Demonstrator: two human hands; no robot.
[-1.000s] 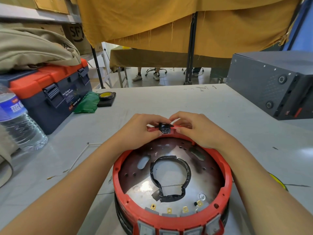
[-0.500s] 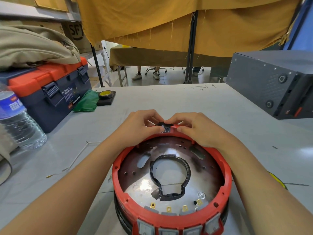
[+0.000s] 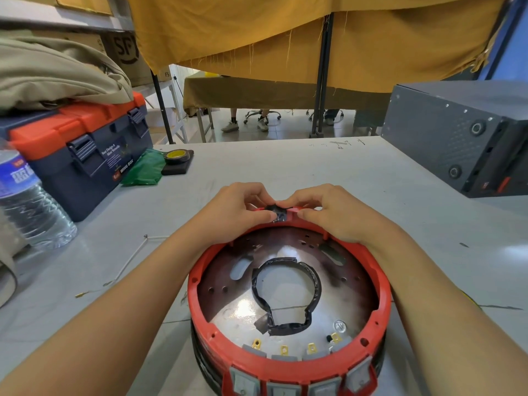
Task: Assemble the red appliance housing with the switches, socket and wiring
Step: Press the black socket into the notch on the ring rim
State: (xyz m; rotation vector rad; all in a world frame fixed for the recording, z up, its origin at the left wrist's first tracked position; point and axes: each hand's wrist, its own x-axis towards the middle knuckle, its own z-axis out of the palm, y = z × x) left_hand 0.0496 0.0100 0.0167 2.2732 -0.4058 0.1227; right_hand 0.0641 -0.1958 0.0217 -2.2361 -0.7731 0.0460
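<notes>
Closest to me, the near rim of the red housing carries a row of grey switches, four I can count, with brass terminals showing just inside. The housing sits on the table between my forearms, open side up. Its floor is a shiny metal plate with a black ring around the centre hole, ragged at the near end.

At the far rim both hands meet. Left hand has fingers curled, thumb and fingertips pinching a small black socket at a notch in the rim. Right hand is curled too, fingertips on the socket from the other side, thumb pressing the red rim beside it. The hands are together, nearly touching over the part. I can't tell how deep the socket is seated; fingers cover most of it.

Left of my left arm, a thin white wire lies loose on the table. Further left, a water bottle stands, and behind it a blue toolbox with an orange lid, beige cloth piled on top. Beyond the left hand, a green bag and a tape roll on a black pad. Right of the right hand, well apart, a dark grey box. Farthest back, a mustard curtain hangs, with a person's feet and chair wheels visible below it.
</notes>
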